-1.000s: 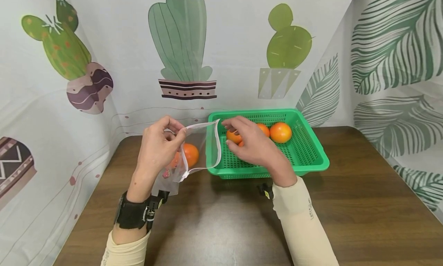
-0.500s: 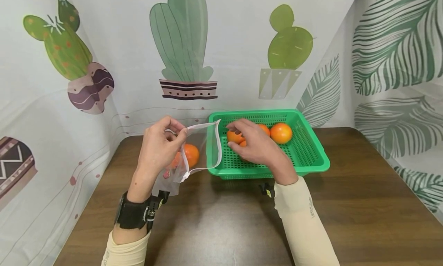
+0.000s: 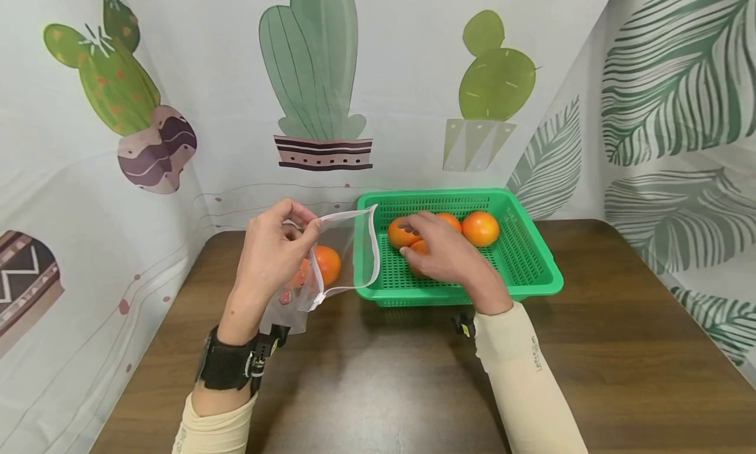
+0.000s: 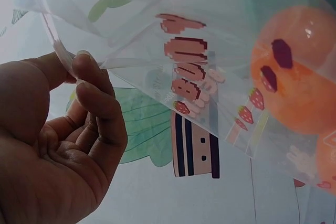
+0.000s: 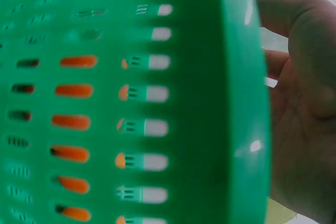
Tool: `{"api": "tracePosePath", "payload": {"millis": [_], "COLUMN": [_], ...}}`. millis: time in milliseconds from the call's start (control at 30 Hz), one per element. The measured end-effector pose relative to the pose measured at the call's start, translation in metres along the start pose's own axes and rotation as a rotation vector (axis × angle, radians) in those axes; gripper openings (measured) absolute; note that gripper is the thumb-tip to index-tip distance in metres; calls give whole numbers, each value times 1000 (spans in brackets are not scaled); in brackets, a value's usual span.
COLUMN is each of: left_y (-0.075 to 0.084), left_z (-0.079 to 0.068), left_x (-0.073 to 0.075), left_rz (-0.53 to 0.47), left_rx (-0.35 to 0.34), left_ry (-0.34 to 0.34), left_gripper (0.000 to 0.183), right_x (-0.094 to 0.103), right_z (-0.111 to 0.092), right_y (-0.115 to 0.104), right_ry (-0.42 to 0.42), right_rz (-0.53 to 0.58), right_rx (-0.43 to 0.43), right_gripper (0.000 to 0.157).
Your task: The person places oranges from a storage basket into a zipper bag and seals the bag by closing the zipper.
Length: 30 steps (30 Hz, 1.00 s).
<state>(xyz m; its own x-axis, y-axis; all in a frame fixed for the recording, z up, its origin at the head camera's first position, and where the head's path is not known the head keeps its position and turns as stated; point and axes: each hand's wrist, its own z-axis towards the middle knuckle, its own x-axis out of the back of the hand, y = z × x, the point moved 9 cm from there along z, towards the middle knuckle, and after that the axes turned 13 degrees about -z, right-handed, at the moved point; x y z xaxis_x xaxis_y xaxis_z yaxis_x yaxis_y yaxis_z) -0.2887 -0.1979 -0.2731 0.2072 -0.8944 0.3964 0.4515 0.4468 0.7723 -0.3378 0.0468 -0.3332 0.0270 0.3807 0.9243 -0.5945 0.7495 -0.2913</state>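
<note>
My left hand point(image 3: 272, 244) pinches the top edge of a clear zip slider bag point(image 3: 347, 254) between thumb and fingers. The bag's mouth gapes toward the right, and its front carries strawberry prints and red lettering point(image 4: 186, 51). Round orange fruit point(image 4: 296, 77) shows through the film low in the bag. My right hand point(image 3: 449, 254) hovers over the green basket point(image 3: 461, 291), palm down, fingers loosely bent above the orange fruit point(image 3: 398, 233) there. Under its palm, another fruit point(image 3: 417, 249) is partly hidden. In the right wrist view, the basket's wall covers much of the hand's work.
Two more fruits point(image 3: 481, 229) lie toward the basket's back and right side. The basket stands on a brown wooden table point(image 3: 378, 388), its left rim close beside the bag's mouth. A cactus-print cloth point(image 3: 407, 100) hangs behind.
My right hand has moved slightly right and down over the fruit in the basket, away from the bag's mouth. My left hand keeps its pinch on the zip bag.
</note>
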Motion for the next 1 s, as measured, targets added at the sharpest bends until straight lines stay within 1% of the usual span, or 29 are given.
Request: {"api": "tracePosePath", "payload": {"millis": [233, 533, 767, 1000], "left_y": [1, -1, 0, 1], "left_z": [0, 1, 1, 0], "left_x": [-1, -1, -2, -2], "left_rz": [6, -2, 7, 19], "left_rx": [-7, 0, -7, -6], "left_ry": [-6, -8, -10, -11], "left_gripper": [6, 5, 5, 5], "right_x": [-9, -20, -27, -33], "right_z": [-2, -5, -7, -11], "right_y": [14, 35, 44, 51], "right_ry": [-53, -142, -172, -213], "right_rz": [-49, -52, -51, -84], "right_rx": [-11, -98, -130, -160], "right_gripper": [53, 50, 50, 49]}}
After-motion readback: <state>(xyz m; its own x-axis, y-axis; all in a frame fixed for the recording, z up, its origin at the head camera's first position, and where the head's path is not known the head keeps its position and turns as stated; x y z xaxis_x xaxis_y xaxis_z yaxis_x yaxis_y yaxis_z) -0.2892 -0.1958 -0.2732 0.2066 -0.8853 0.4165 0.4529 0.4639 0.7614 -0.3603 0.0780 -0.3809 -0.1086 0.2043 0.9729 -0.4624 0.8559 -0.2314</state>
